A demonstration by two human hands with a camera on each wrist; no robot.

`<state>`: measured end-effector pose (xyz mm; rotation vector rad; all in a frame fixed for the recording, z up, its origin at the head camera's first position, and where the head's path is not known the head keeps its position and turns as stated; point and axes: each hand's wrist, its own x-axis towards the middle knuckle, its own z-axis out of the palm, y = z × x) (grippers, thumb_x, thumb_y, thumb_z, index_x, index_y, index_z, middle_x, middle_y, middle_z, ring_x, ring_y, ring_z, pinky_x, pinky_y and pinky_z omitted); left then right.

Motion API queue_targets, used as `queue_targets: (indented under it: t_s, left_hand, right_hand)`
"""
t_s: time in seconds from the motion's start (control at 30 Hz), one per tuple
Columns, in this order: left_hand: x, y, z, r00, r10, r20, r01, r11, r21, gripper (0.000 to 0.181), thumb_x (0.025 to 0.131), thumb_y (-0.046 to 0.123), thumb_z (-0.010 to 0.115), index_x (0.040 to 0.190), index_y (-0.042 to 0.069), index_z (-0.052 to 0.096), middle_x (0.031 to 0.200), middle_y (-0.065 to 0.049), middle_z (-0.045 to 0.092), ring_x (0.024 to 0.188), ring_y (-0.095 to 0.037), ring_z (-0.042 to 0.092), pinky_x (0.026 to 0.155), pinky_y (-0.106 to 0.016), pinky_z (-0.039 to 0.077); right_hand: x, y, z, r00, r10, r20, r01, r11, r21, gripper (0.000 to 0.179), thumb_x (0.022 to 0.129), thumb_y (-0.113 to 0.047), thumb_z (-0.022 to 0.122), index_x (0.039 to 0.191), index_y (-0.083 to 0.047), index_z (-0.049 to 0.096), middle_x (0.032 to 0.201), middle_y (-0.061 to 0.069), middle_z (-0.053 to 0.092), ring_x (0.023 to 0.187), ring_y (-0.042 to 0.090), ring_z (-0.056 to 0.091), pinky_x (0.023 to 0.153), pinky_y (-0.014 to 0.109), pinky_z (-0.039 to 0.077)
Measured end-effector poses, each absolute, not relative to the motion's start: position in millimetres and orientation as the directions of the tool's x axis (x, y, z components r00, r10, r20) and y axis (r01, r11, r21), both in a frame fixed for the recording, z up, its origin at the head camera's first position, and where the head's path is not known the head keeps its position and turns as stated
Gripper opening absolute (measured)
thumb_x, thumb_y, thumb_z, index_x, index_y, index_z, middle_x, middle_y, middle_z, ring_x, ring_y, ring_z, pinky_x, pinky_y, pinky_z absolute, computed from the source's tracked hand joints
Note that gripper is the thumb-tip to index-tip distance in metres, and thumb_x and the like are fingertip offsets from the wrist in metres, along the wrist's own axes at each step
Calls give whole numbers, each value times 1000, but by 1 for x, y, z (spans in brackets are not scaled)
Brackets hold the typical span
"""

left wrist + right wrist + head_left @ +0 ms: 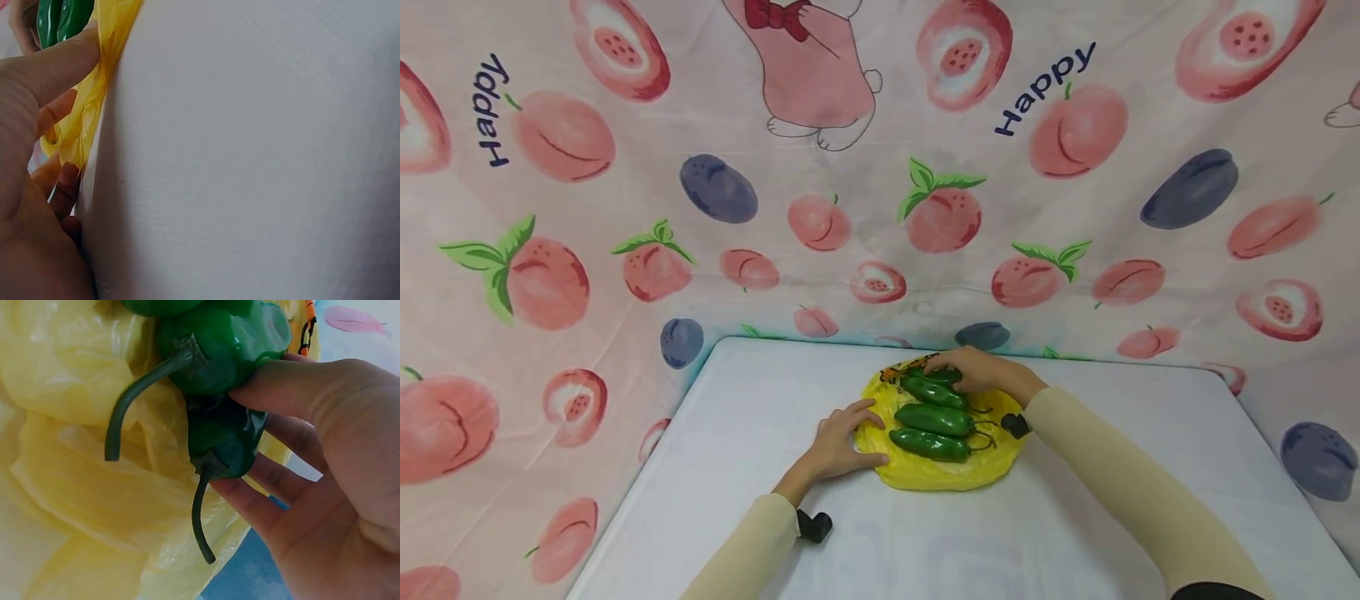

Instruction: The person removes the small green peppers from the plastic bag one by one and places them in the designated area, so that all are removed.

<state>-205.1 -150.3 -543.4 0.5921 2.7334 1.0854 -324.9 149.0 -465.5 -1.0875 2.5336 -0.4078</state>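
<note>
Several glossy green chili peppers (pixel 933 419) lie side by side on a yellow plastic bag (pixel 936 477), their stems pointing right. My right hand (pixel 973 368) is at the farthest peppers. In the right wrist view its thumb rests against one pepper (pixel 215 347), while its fingers curve round the far side of the end pepper (pixel 225 434). At the bag's left edge is my left hand (pixel 838 442), thumb and fingers spread wide. The left wrist view shows its thumb (pixel 65 65) on the yellow film (pixel 115 28), with the other fingers lower along the edge.
A white table (pixel 760 392) lies under the bag. Behind it hangs a cloth (pixel 865 183) printed with peaches and other fruit. Black wrist mounts (pixel 815 527) sit at both cuffs.
</note>
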Motion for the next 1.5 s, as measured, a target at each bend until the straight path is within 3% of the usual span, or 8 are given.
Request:
queue_targets:
  t_s: [0.47, 1.17, 1.5]
  left_hand:
    - [-206, -150, -545, -911, 412, 26, 316, 656, 685, 44, 81, 46, 86, 116, 29, 65, 161, -4, 41, 133, -36, 45, 101, -55, 29]
    - [-203, -150, -546, -908, 416, 49, 336, 655, 677, 44, 81, 43, 87, 117, 27, 66, 160, -6, 43, 130, -35, 47, 98, -52, 29]
    - [-205, -150, -546, -907, 418, 48, 336, 649, 683, 44, 81, 45, 86, 117, 28, 66, 160, -5, 42, 127, -33, 47, 98, -51, 29]
  right_hand:
    - [-321, 152, -460, -653, -728, -210, -629, 676, -384, 53, 95, 1, 69, 143, -17, 59, 143, 13, 60, 130, 36, 56, 104, 52, 47]
    - [-296, 170, -424, -606, -769, -202, -630, 620, -468, 59, 94, 5, 67, 148, -14, 54, 150, 13, 53, 131, 37, 55, 101, 53, 49]
    - [-287, 178, -421, -631, -768, -109, -605, 574, -552, 62, 91, 4, 69, 149, -12, 53, 147, 16, 54, 121, 35, 59, 94, 46, 54]
